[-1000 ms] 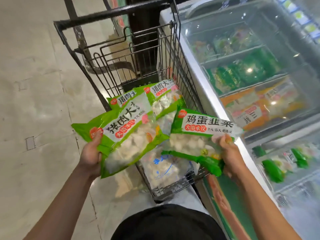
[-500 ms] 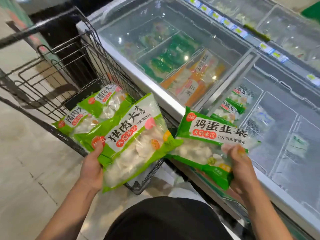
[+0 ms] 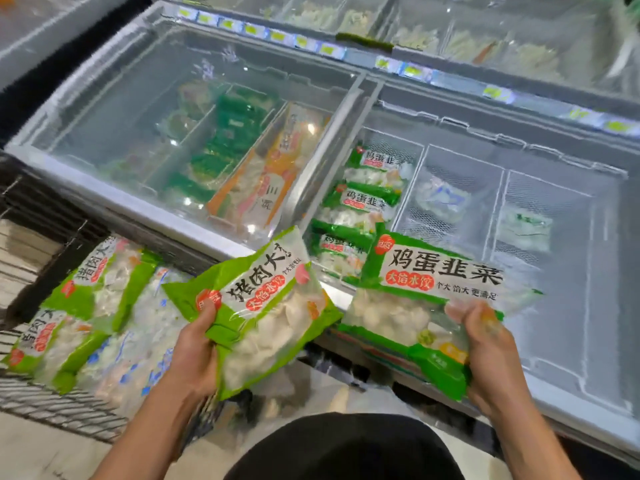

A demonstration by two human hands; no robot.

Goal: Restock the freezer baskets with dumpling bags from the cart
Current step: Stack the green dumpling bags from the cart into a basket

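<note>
My left hand (image 3: 194, 355) grips a green pork dumpling bag (image 3: 263, 306) by its lower left edge, thumb on top. My right hand (image 3: 491, 355) grips a green egg-and-chive dumpling bag (image 3: 426, 299) at its right side. Both bags hang in front of the chest freezer's near rim (image 3: 221, 247). In the open freezer section, a wire basket (image 3: 419, 161) holds three matching egg-and-chive bags (image 3: 363, 202) in a row. The cart (image 3: 69, 407) at lower left holds more green pork bags (image 3: 93, 282) and pale bags underneath.
Two neighbouring baskets (image 3: 498, 209) to the right each hold a single pale bag. The freezer's left half lies under a glass lid (image 3: 194, 109), with green and orange packs below. Another freezer row (image 3: 450, 26) runs behind, with price tags along its edge.
The view has swung right from the cart to the freezer. Both hands have carried their bags from above the cart to the freezer's near rim, the right one reaching over the open section.
</note>
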